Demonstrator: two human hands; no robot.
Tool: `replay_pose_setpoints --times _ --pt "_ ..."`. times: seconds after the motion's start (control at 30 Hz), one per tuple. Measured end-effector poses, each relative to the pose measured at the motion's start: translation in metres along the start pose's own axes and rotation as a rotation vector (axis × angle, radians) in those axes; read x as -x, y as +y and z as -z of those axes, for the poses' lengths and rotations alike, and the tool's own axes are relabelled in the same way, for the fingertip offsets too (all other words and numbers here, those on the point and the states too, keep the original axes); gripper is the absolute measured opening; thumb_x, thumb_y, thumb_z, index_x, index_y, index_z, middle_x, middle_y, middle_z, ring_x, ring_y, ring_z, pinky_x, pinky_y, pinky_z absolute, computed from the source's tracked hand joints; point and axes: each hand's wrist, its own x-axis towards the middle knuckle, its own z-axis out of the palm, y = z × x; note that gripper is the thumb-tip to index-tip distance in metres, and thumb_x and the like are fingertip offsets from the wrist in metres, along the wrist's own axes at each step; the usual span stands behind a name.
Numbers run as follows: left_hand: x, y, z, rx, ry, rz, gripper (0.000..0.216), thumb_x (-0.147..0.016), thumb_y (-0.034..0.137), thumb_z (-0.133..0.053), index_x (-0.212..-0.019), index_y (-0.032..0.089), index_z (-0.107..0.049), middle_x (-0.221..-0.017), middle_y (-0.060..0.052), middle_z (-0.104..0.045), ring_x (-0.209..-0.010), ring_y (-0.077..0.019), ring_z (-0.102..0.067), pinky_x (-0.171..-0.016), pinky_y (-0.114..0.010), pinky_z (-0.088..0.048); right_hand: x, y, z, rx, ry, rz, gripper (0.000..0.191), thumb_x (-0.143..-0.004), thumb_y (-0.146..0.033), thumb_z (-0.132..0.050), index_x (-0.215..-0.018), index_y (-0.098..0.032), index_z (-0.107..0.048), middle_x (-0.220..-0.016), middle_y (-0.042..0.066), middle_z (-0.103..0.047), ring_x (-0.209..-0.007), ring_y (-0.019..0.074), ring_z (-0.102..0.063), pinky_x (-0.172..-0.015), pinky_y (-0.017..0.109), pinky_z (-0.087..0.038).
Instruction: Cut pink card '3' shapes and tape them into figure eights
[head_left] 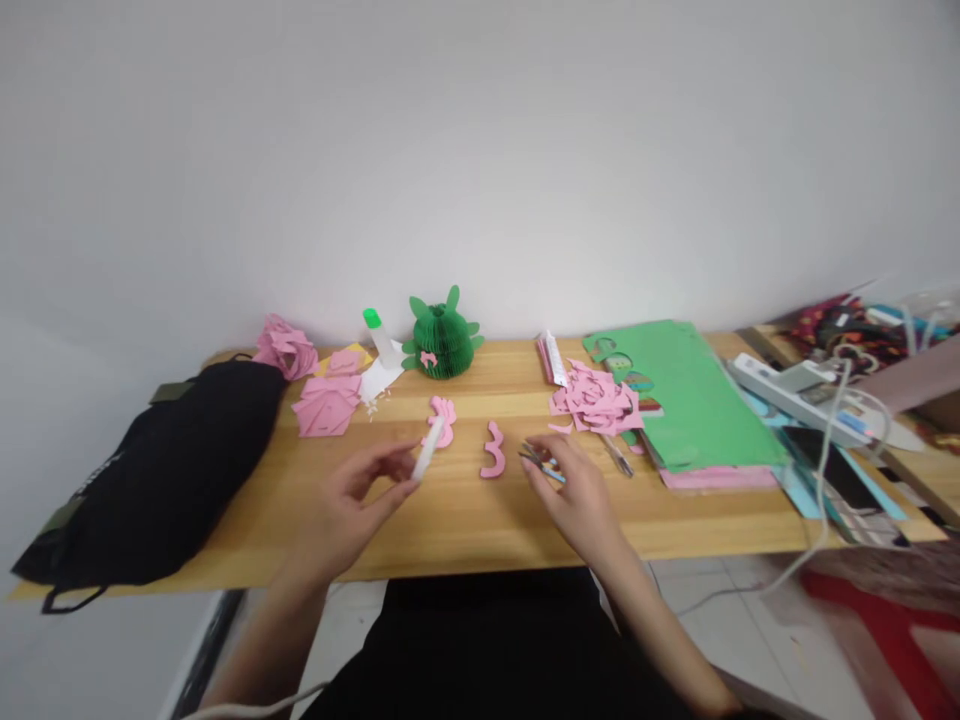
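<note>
Across mid-frame lies a wooden table [420, 545]. Right of centre, the right hand [576, 490] curls at a blue-and-dark tool [553, 474], whether clamped I cannot tell; left of centre, the left hand [364, 495] pinches a white strip [428, 450].

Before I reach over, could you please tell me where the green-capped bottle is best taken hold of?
Probably around the slim white body of the green-capped bottle, from the near side: it stands cap up, and the green paper ornament sits close on its right.
</note>
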Motion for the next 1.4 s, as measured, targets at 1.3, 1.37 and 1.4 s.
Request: replay_pose_setpoints --times 1.3,1.37,1.4 --pt "-0.055 0.021 -0.073 0.055 -0.197 -0.081 0.018 -0.088 0.017 -0.062 -0.103 0.025 -0.068 -0.093 0.000 -0.075 -0.082 -0.0160 -0.069 -0.084 -0.032 -0.055 -0.049 -0.019 0.004 -0.524 -0.036 -0.115 0.015 -0.086 -0.020 -0.060 -0.101 -0.022 -0.059 -0.093 0.004 -0.071 -0.082 0.0153 -0.068 -0.069 0.028 -0.055" --pt "-0.056 0.017 -0.073 0.009 -0.204 -0.129 0.019 -0.090 0.018 -0.060 -0.106 0.026 -0.067 -0.094 0.000 -0.075 -0.084 -0.0170 -0.070 -0.084 -0.033 -0.055 -0.053 -0.017 0.004 -0.540 -0.066 -0.146 0.015 -0.084 -0.022 -0.063 -0.098 -0.023 -0.057 -0.093 0.003 -0.070 -0.081 0.0153 -0.067 -0.068 0.028 -0.055" --pt "-0.056 0.016 -0.074 -0.007 -0.211 -0.142 0.019 -0.090 0.018 -0.060 -0.107 0.026 -0.067 -0.094 0.000 -0.075 -0.084 -0.0174 -0.070 -0.084 -0.033 -0.055 -0.056 -0.016 0.004 -0.552 -0.081 -0.159 0.015 -0.083 -0.022 -0.064 -0.096 -0.023 -0.056 -0.091 0.003 -0.070 -0.079 0.0150 -0.067 -0.067 0.028 -0.055"
